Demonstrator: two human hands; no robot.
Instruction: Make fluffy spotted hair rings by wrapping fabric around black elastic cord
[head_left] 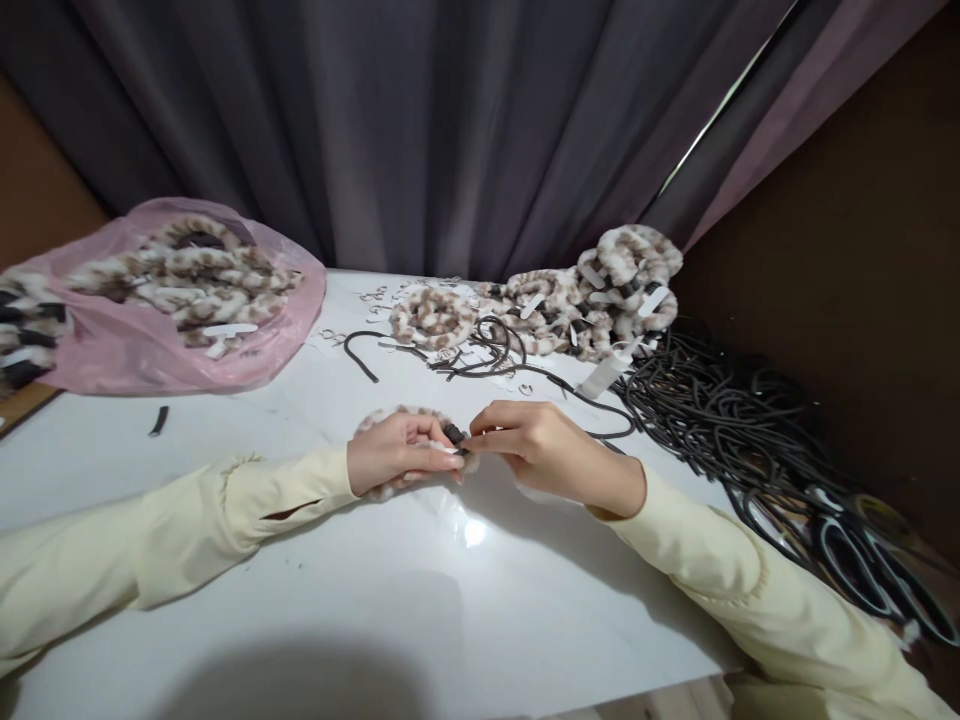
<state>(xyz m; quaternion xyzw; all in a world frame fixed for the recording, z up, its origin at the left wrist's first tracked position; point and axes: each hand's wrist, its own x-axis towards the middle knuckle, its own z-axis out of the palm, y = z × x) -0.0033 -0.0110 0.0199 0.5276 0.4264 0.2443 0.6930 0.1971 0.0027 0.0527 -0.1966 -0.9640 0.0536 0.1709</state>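
Observation:
My left hand point(397, 452) is closed around a fluffy white-and-brown ring point(371, 424), low over the middle of the table. A dark, tightly wrapped cord section point(454, 434) shows on the ring by my left fingertips. There is a small white strip point(448, 450), perhaps a tag, under my left fingers. My right hand point(551, 450) comes in from the right, its fingers pinched together at the wrapped cord. The palm and fingers of my left hand hide much of the ring.
A pink plastic bag point(292, 340) of fluffy pieces lies at the left. Further fluffy rings point(637, 255) are piled at the back right, near a white bottle point(604, 372). Dark cords point(697, 400) and scissors point(855, 565) lie at right; a short cord piece point(158, 421) lies left.

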